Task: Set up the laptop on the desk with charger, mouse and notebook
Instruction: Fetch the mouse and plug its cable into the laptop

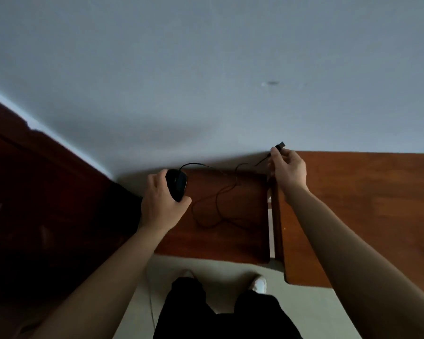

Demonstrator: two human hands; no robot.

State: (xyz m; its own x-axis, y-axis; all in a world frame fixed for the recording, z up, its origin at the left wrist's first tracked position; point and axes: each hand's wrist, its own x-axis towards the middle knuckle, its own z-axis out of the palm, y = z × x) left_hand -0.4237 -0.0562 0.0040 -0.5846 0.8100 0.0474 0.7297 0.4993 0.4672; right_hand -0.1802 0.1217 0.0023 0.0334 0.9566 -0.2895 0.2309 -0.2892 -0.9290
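Left hand (pixel 160 201) grips the mouse (pixel 178 185), fingers curled over its left flank and thumb at its near end, at the 10 o'clock corner of the small tabletop (pixel 230 236). Whether the mouse rests on the wood or is lifted clear cannot be told.

Handling, by judgement: the mouse is light, rigid and smooth-shelled, so hold it by both flanks, never by the lead. Its long axis runs roughly 6 to 12 o'clock, with the cable exit at the 12 o'clock end.

The cable (pixel 218 204) is thin and limp. It lies in loose loops across the middle of the small tabletop, then rises toward 2 o'clock. It is likely to snag or kink if pulled taut, so gather the slack first.

Right hand (pixel 288 172) pinches the cable end just behind the plug (pixel 280 145), above the gap between the small tabletop and the larger tabletop (pixel 365 204). The plug is stiff and small — hold its moulded body, not the contacts. It points toward 1 o'clock, at the wall (pixel 206 69).

Laptop, charger and notebook are not in view.
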